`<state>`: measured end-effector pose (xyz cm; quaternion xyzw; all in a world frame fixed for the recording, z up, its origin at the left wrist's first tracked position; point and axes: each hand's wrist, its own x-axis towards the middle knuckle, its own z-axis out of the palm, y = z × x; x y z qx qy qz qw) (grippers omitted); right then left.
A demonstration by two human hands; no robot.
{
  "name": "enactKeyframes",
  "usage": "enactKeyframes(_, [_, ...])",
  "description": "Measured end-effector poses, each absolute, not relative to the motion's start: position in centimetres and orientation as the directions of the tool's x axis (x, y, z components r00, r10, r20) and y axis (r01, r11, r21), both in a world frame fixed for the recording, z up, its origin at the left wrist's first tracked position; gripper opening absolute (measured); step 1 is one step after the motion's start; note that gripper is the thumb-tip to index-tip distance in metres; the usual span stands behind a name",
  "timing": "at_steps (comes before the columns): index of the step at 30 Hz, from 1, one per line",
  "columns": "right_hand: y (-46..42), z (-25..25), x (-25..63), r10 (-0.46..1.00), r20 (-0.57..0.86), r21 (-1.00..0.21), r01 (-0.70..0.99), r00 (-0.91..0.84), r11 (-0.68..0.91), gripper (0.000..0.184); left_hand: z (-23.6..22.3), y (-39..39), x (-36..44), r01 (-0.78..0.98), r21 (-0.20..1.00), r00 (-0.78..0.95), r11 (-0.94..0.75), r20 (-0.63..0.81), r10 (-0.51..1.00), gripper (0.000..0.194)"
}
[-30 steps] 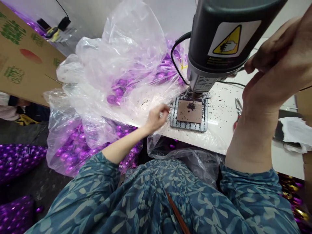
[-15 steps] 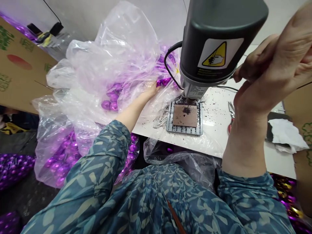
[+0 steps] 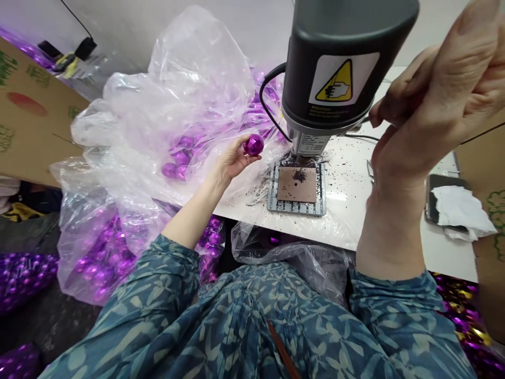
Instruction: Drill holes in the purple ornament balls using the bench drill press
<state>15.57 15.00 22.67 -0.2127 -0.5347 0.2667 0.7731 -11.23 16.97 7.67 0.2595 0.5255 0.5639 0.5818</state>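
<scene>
My left hand (image 3: 233, 161) holds a shiny purple faceted bauble (image 3: 254, 145) between thumb and fingers, above the white table and left of the bench machine. My right hand (image 3: 437, 100) is raised beside the machine's dark head (image 3: 347, 31), fingers curled round a lever handle that is mostly hidden; a short rod shows by the fingertips. Below the head, a square brown board (image 3: 287, 192) with a small hole and a heap of dark crumbs lies on the slotted metal base (image 3: 272, 204). The bauble is apart from the board.
Clear plastic bags (image 3: 130, 110) of purple baubles cover the table's left and hang over its edge. Dark crumbs litter the white tabletop (image 3: 339, 210). A phone-like dark object (image 3: 432, 202) lies under white tissue (image 3: 460, 210) at right. Cardboard boxes (image 3: 35, 126) stand on both sides.
My left hand has drawn back from the bagged baubles toward me, bringing out one purple bauble. My right hand keeps its hold by the machine; the view has shifted slightly.
</scene>
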Motion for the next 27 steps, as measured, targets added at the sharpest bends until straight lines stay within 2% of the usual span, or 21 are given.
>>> enactKeyframes(5, [15.2, 22.6, 15.6, 0.627, 0.727, -0.603, -0.175, 0.281, 0.778, 0.05, 9.4, 13.2, -9.4, -0.611, 0.75, -0.084, 0.254, -0.38, 0.921, 0.03])
enactKeyframes(9, [15.2, 22.4, 15.7, 0.627, 0.734, -0.603, -0.175, 0.26, 0.778, 0.054, 9.0, 11.6, -7.0, -0.683, 0.663, 0.004, 0.307, -0.416, 0.909, 0.031])
enactKeyframes(11, [15.4, 22.2, 15.8, 0.625, 0.74, -0.6, -0.176, 0.25, 0.781, 0.056, 8.2, 11.3, -6.0, -0.681, 0.662, 0.028, 0.314, -0.405, 0.914, 0.029])
enactKeyframes(14, [15.9, 21.8, 15.8, 0.614, 0.751, -0.585, -0.186, 0.241, 0.789, 0.059, 6.1, 11.4, -4.9, -0.582, 0.776, -0.031, 0.243, -0.319, 0.947, 0.03])
enactKeyframes(18, [16.7, 21.4, 15.7, 0.568, 0.776, -0.53, -0.206, 0.274, 0.823, 0.061, 3.1, 11.6, -4.2, -0.241, 0.969, -0.153, 0.051, -0.089, 0.984, 0.055])
enactKeyframes(21, [16.8, 21.4, 15.6, 0.544, 0.796, -0.506, -0.202, 0.266, 0.839, 0.06, 1.4, 11.7, -4.0, -0.074, 0.997, -0.126, -0.027, 0.018, 0.992, 0.067])
enactKeyframes(27, [16.0, 21.7, 15.3, 0.57, 0.769, -0.52, -0.233, 0.29, 0.821, 0.059, -0.3, 12.1, -3.4, 0.029, 0.996, -0.068, -0.082, 0.083, 0.994, 0.074])
